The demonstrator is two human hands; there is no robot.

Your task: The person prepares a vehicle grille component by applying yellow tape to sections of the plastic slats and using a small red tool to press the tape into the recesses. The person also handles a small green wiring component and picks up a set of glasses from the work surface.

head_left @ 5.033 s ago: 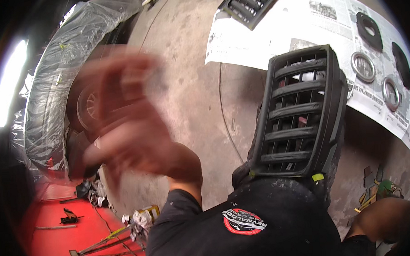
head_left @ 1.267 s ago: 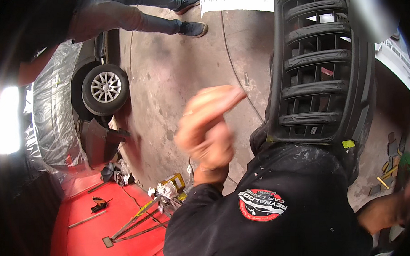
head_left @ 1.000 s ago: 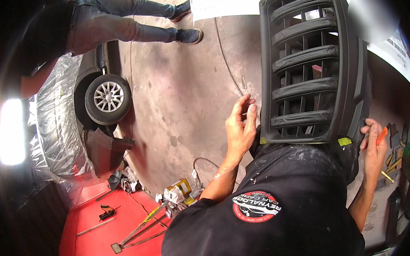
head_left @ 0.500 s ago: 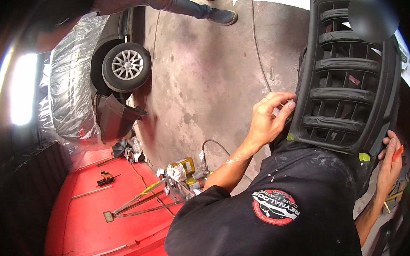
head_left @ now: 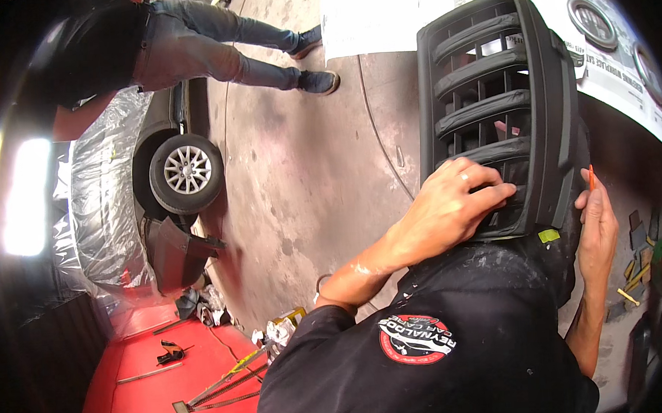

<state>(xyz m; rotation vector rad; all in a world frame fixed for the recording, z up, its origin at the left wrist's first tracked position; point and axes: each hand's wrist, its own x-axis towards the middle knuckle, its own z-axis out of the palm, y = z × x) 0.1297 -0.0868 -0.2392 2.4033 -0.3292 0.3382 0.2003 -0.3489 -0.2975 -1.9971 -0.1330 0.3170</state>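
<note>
A black slatted car grille (head_left: 520,110) rests upright over my lap, its slats wrapped in dark tape-like covering. My left hand (head_left: 453,205) reaches across its lower slats, fingers bent and pressed together with the tips at the right end of a low slat. Whatever they may pinch there is hidden. Beside the grille's lower right edge, my right hand (head_left: 598,224) is closed around a thin orange tool (head_left: 591,177), its kind too small to tell. A bit of yellow-green tape (head_left: 549,236) sticks to the grille's bottom corner.
A person in jeans (head_left: 213,53) stands at the upper left, near a car wheel (head_left: 188,173) and plastic sheeting (head_left: 98,209). White printed paper (head_left: 367,28) covers a surface behind the grille. Red panel (head_left: 154,391) lies lower left; a hose (head_left: 375,127) crosses the floor.
My left hand has moved from the grille's left edge onto its lower slats. The view has shifted, so the grille sits further left and more of the other person shows.
</note>
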